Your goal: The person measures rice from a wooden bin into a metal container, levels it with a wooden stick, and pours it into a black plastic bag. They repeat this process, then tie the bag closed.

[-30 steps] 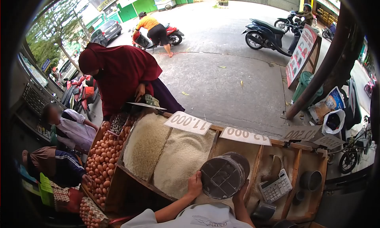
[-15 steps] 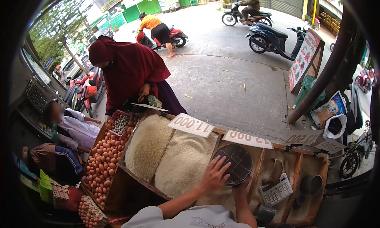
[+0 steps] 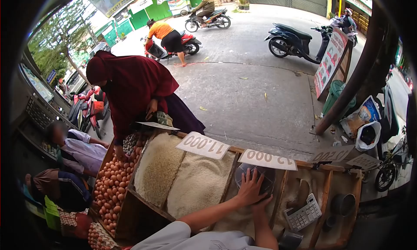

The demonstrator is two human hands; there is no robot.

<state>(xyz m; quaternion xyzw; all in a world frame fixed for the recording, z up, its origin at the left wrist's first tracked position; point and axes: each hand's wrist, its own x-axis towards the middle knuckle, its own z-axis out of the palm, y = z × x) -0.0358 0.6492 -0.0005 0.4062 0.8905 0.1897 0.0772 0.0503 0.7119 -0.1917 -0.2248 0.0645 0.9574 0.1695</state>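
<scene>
My left hand [image 3: 250,188] lies with spread fingers over the flat, ribbed face of a round dark container [image 3: 268,175]. My right hand [image 3: 262,205] is at the container's near rim, its fingers partly hidden. The container is over a wooden compartment of pale grain [image 3: 236,215], below a white price card [image 3: 267,159]. To the left is a compartment of whitish rice [image 3: 197,176]. On the right, a white calculator [image 3: 303,212] rests on grain beside a dark curved object [image 3: 299,193].
A person in a dark red head covering [image 3: 134,83] reaches into brown eggs [image 3: 114,180] at left. Two people [image 3: 80,150] are beside the eggs. Dark cups [image 3: 343,203] stand in the right compartment. A pole [image 3: 347,98] rises at right. Motorbikes [image 3: 295,39] are on the street.
The container has moved slightly up, its face now lighter and blurred. The person in dark red has put a hand into the eggs. A motorbike rider has moved left along the street.
</scene>
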